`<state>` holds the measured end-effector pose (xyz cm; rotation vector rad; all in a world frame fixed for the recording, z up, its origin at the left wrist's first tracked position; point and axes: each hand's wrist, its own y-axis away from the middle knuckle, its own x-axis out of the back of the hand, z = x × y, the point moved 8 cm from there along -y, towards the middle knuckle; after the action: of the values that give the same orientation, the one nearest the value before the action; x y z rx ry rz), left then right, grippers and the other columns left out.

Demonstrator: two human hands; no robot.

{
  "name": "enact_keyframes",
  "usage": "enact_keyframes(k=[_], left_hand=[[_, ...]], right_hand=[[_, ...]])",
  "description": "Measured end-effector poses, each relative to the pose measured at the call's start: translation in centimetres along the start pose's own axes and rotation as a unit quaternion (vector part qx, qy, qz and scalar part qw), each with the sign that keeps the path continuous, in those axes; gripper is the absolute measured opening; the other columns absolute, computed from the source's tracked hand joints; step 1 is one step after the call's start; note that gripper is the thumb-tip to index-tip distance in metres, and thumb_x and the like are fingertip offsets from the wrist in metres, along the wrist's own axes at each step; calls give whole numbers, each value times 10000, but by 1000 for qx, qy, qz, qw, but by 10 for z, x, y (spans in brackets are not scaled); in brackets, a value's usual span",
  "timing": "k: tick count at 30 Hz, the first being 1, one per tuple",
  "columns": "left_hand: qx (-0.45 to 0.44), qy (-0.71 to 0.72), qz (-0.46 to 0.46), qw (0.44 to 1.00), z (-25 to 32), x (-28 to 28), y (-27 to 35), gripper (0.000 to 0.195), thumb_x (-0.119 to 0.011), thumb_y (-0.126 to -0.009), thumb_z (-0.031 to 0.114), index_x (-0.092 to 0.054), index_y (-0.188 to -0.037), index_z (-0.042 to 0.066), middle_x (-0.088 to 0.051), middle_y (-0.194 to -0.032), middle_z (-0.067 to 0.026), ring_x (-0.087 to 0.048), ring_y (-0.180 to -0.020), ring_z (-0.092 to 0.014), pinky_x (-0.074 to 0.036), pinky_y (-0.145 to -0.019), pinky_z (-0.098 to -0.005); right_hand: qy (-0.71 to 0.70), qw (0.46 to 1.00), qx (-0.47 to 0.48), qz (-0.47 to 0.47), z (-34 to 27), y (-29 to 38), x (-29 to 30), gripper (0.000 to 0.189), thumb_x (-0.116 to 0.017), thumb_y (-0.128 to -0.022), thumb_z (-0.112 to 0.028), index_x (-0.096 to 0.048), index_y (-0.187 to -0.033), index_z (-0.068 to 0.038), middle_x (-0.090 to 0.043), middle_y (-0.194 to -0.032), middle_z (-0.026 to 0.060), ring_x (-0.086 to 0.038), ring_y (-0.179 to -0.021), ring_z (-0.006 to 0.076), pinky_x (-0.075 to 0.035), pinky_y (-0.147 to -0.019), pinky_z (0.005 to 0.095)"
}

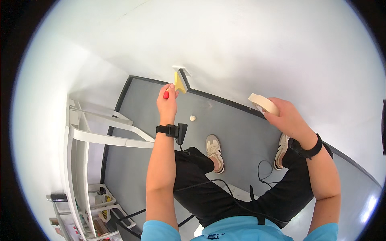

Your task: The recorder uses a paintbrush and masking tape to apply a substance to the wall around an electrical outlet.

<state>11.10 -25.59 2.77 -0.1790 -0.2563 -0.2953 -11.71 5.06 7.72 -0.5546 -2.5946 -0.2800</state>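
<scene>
My left hand [167,98] is closed round the handle of a yellow scraper-like tool [180,82] with a dark bristly or rubber edge; a red part shows at its handle. The tool's head overlaps a small white wall plate [178,67] in view; whether they touch I cannot tell. On the right, my right hand [283,117] grips a roll of cream masking tape [264,104] in front of the white wall. A crumpled whitish scrap [192,118] lies on the grey floor between the hands.
White metal or plastic frames [111,140] stand at the left, with a shelf of mixed items [102,208] below. A black skirting strip [223,102] runs along the wall's foot. Black cables [223,180] cross my lap and hang near my shoes [214,147].
</scene>
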Motion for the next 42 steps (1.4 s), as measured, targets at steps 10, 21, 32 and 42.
enact_keyframes(k=[10,21,32,42], left_hand=[[-3,0,-7,1000,-8,-25,-21,329,-545,-939,241,-561,-1103,-43,-594,-992,-85,-618,-839,-142,-519,-774,-246],[-194,-202,11,960,-1,-59,-7,214,-563,-888,171,-568,-1052,34,-586,-902,-134,-564,-848,-248,-471,-745,-357],[-19,-207,-148,967,-75,-88,-3,179,-531,-866,145,-615,-986,41,-601,-853,-172,-569,-799,-268,-461,-733,-357],[-130,-132,7,983,11,-37,-27,245,-568,-873,188,-600,-1073,51,-555,-1001,-137,-520,-956,-264,-419,-857,-354]], right_hand=[[8,1000,19,3,-5,8,-3,309,-580,-796,-178,-578,-1027,26,-608,-843,197,-573,-748,331,-457,-692,384],[27,999,-2,-23,-9,12,-3,304,-558,-790,-171,-572,-1028,18,-602,-861,210,-570,-784,354,-458,-717,395],[49,999,5,-6,-4,6,-3,325,-557,-791,-176,-569,-1058,8,-606,-896,210,-573,-837,371,-457,-753,418],[64,997,47,3,-10,13,-9,338,-572,-778,-161,-575,-1071,7,-611,-934,209,-576,-861,375,-464,-782,415]])
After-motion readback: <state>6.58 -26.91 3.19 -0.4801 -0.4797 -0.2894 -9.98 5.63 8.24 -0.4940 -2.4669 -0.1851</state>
